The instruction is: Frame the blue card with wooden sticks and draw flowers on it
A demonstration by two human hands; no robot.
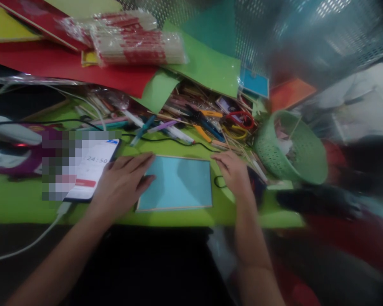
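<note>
A light-blue rectangular board lies flat on the green tabletop, with thin pale strips along its top and bottom edges. Against its left side rests my left hand, fingers stretched out and the fingertips at the board's upper left corner. My right hand is just beyond the board's upper right corner. Its fingers are drawn together in a pinch, and whatever they hold, if anything, is too small to make out. A phone showing a timer lies left of my left hand, partly pixelated.
Behind the board lie pens, scissors with red handles and many thin sticks. A green basket holding scraps stands at the right. Plastic-wrapped stick bundles lie on red and green sheets at the back. A white cable hangs over the front edge.
</note>
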